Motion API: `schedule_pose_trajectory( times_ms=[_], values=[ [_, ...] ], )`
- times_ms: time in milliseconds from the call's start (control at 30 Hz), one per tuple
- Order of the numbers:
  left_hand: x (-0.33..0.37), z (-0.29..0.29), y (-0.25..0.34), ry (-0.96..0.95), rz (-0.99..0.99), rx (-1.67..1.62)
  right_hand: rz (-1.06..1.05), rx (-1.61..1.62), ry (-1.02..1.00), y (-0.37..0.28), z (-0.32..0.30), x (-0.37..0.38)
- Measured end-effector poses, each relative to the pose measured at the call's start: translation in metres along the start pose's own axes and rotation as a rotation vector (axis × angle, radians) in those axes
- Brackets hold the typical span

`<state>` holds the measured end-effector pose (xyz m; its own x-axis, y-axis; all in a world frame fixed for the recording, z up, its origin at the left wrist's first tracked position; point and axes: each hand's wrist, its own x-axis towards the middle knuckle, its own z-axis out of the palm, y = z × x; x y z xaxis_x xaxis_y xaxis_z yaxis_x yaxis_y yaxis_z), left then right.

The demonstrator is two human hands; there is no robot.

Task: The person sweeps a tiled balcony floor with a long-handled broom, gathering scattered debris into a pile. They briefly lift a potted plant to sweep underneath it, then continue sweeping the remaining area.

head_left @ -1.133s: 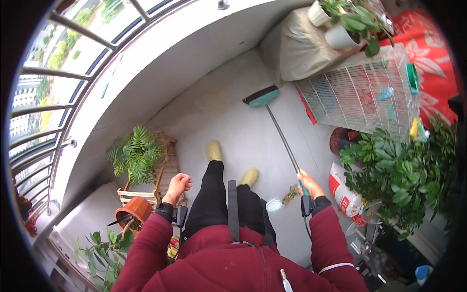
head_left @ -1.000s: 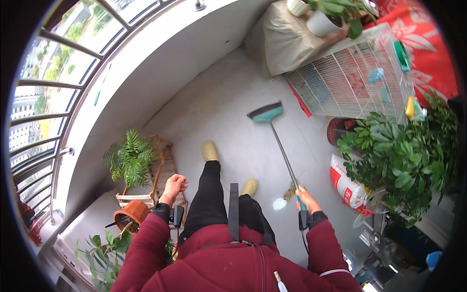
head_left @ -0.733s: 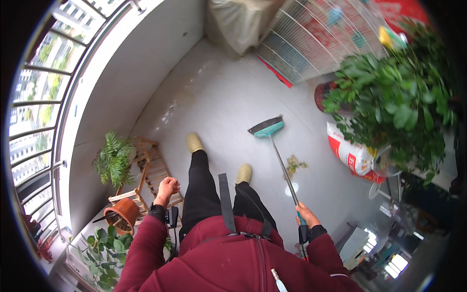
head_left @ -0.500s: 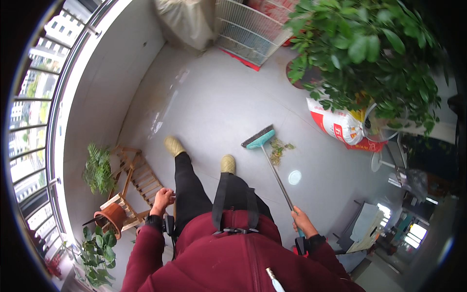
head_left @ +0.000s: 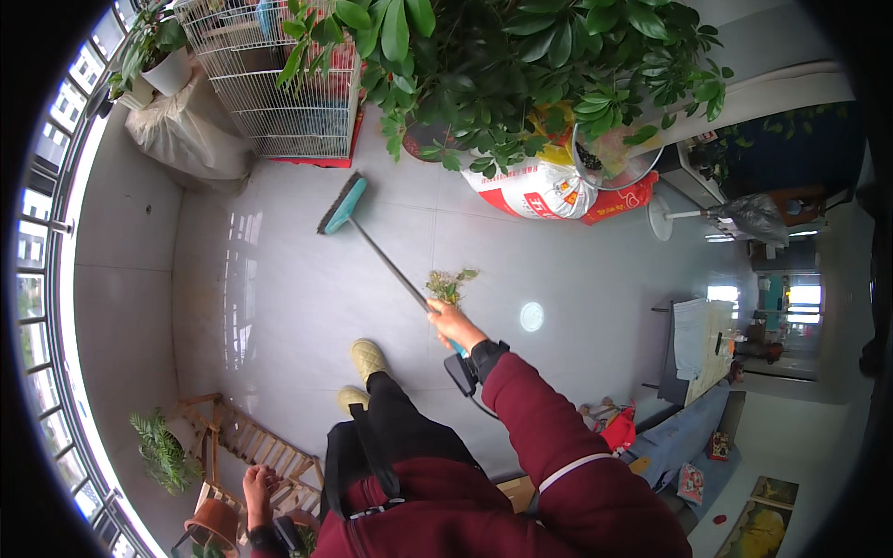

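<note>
Right grip (head_left: 452, 325) clamped on teal-headed, grey-poled broom (head_left: 387, 261), apparently sweeping; left grip (head_left: 259, 491) curled closed; next stroke should reach green-brown plant litter (head_left: 446, 285).

I hold the teal-headed broom (head_left: 349, 205) slanting toward half past ten, dark bristles outermost. Green-brown clippings (head_left: 446, 285) lie near its handle.

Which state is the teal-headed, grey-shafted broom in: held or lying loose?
Held: the bare right hand wraps around the broom handle.

Printed characters mark a white-and-red sack (head_left: 502, 192) on the floor (head_left: 595, 270).
White characters fill a red block near one edge; smaller red print runs beside it.
</note>
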<state>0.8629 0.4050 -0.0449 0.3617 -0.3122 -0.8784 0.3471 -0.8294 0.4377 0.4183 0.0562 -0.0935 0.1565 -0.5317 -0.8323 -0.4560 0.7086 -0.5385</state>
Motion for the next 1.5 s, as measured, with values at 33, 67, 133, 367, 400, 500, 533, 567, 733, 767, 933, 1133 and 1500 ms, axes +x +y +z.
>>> schedule_pose_trajectory(
  times_ms=[33, 67, 133, 367, 400, 500, 533, 567, 733, 767, 933, 1133, 1500],
  values=[
    [-0.004, 0.001, 0.001, 0.005, 0.012, -0.028, -0.004, 0.054, -0.016, 0.003, -0.004, 0.002],
    [-0.008, 0.000, -0.001, 0.009, 0.020, -0.059, 0.061, 0.148, -0.019, 0.007, -0.007, -0.001],
    [-0.013, -0.002, -0.010, -0.002, 0.022, -0.111, 0.033, 0.237, 0.026, 0.029, -0.018, -0.023],
    [-0.016, -0.015, -0.097, -0.076, -0.071, -0.301, 0.187, 0.129, 0.060, 0.090, -0.033, -0.145],
    [-0.021, -0.016, -0.111, -0.047, -0.052, -0.245, 0.241, 0.077, 0.073, 0.092, -0.030, -0.157],
    [-0.026, -0.019, -0.139, -0.018, -0.077, -0.198, 0.344, -0.058, 0.141, 0.101, -0.011, -0.198],
    [-0.028, -0.023, -0.147, -0.012, -0.146, -0.236, 0.369, -0.099, 0.144, 0.106, -0.003, -0.211],
    [-0.036, -0.023, -0.158, 0.040, -0.096, -0.262, 0.344, -0.180, 0.112, 0.109, 0.006, -0.221],
    [-0.054, -0.031, -0.186, 0.065, -0.186, -0.258, 0.186, -0.445, -0.054, 0.103, 0.063, -0.216],
    [-0.058, -0.031, -0.190, 0.060, -0.190, -0.253, 0.104, -0.598, -0.086, 0.096, 0.079, -0.200],
    [-0.071, -0.039, -0.202, 0.100, -0.196, -0.233, 0.022, -0.917, -0.213, 0.067, 0.172, -0.110],
    [-0.065, -0.048, -0.218, 0.098, -0.131, -0.274, -0.001, -0.970, -0.143, 0.113, 0.150, -0.106],
    [-0.077, -0.011, -0.271, 0.090, -0.214, -0.392, 0.206, -1.030, 0.114, 0.187, -0.028, -0.250]
  ],
)
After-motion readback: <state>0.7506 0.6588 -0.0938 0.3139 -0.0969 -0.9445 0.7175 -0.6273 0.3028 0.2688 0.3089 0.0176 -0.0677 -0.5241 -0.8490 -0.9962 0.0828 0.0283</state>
